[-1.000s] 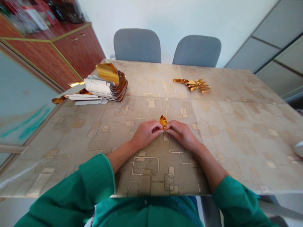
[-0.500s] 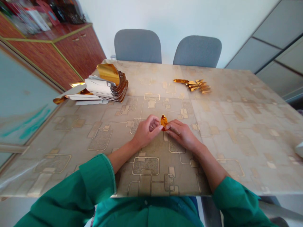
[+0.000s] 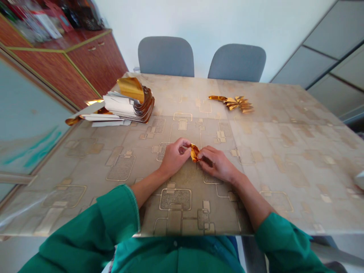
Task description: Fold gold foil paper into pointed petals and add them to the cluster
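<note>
A small folded piece of gold foil paper is held between my two hands, just above the patterned tablecloth. My left hand pinches its left end between thumb and fingertips. On the other side, my right hand grips the lower right edge with closed fingers. Farther back on the right lies a cluster of folded gold foil pieces. At the back left sits a stack of gold and white foil paper sheets, some bent upward.
Two grey chairs stand behind the table's far edge, against a white wall. A reddish wooden cabinet with bagged items on top is at the left. A white object shows at the right edge.
The foil piece has tipped from upright to slanting and shifted slightly down and left. My left fingers now pinch its upper left end; my right hand has stayed nearly in place.
</note>
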Available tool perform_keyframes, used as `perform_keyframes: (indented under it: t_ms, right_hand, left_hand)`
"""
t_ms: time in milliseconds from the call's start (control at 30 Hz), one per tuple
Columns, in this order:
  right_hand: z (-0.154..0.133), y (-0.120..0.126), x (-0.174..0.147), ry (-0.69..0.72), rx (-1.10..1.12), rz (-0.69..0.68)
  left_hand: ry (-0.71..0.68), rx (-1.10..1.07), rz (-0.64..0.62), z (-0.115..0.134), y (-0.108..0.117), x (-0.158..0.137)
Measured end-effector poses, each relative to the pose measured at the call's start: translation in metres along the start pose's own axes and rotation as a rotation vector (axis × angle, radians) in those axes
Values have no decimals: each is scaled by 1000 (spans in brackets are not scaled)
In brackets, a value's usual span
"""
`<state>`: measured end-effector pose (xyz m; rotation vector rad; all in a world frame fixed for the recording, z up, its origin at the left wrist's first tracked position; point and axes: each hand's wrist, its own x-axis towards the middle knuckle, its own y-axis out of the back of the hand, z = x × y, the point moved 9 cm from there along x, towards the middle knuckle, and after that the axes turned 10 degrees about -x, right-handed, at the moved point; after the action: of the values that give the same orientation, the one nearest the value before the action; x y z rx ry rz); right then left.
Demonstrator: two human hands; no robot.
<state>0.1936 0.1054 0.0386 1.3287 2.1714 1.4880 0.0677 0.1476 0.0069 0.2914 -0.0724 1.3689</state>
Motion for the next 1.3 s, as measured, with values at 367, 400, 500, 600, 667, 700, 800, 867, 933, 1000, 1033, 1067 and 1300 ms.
perform_keyframes:
  t_ms: [367,400,500,600,667,700,800,867,933,1000,1033,1067,1300]
  right_hand:
    - [17,-3,0,-266,143,77]
    - [19,-3,0,-294,124,102]
    - [18,-3,1,-283,52,154]
    - [14,-2,3,-256,8,181]
    - [14,-1,3,-268,-14,212]
    - [15,0,3,-277,-24,224]
    - [16,-2,4,-285,-10,219]
    - [19,-6,3,-310,54,192]
    - [23,-8,1,-364,91,174]
    - [24,-9,-2,-406,41,170]
    - [22,-8,-2,-414,-12,170]
    - [21,-8,-3,-417,-65,168]
    - [29,22,-8,-454,-316,281]
  left_hand:
    - [-58,52,1,11,-13,-10]
    - [-66,59,-11,12,-15,-11]
    - [-98,81,-18,15,-17,-14]
    - [-150,125,3,19,-16,-14]
    - [-182,167,17,21,-16,-13]
    - [-194,183,19,22,-16,-13]
    - [-168,165,11,19,-17,-12]
    - [-105,94,33,12,-14,-10]
    - [-31,9,88,4,-7,-8]
    - [25,-69,144,-3,0,-7]
    - [44,-97,161,-5,2,-7]
    - [56,-118,170,-7,3,-7]
    - [22,-19,74,3,-7,-9]
